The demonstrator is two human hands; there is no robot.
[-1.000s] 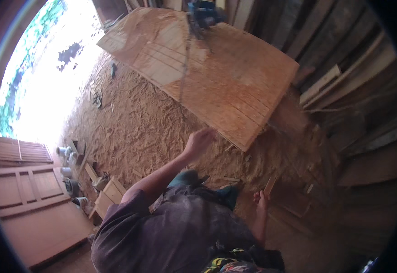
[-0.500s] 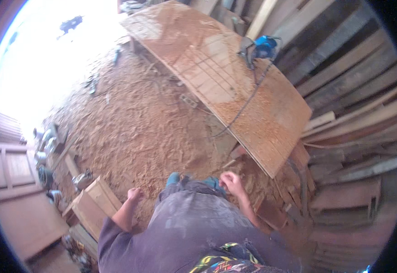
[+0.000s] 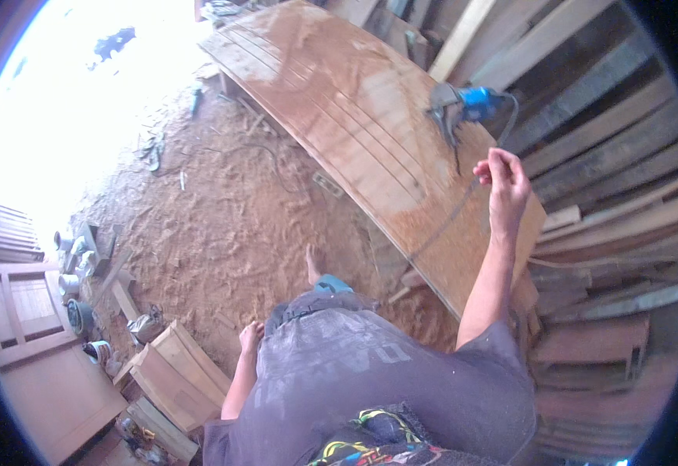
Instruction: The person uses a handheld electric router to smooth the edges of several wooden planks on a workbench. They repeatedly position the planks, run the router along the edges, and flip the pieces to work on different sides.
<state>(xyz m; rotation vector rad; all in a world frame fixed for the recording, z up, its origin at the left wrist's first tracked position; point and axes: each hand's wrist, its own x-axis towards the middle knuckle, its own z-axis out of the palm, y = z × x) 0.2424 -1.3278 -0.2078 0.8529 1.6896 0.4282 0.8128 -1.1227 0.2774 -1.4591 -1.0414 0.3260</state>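
Observation:
My right hand (image 3: 503, 182) reaches out over the right part of the wooden panel (image 3: 424, 233), fingers curled together. The dark power cord (image 3: 441, 227) passes behind or through those fingers; I cannot tell whether they grip it. Just beyond my fingertips, a blue corded power tool (image 3: 475, 104) with a grey guard rests at the panel's far edge. Several parallel grooves run along the sawdust-strewn panel. My left hand (image 3: 252, 335) hangs low beside my body, loosely closed, with nothing seen in it.
Long timber boards (image 3: 587, 132) are stacked beyond the panel on the right. Sawdust (image 3: 199, 225) covers the floor. At lower left stand a wooden box-like piece (image 3: 179, 373), cans (image 3: 67, 283) and a panelled door (image 3: 51, 380). My bare foot (image 3: 312, 264) steps forward.
My right hand has risen from near my waist and reached forward over the panel. My left hand stays low. My body has moved toward the panel, and one foot has come forward.

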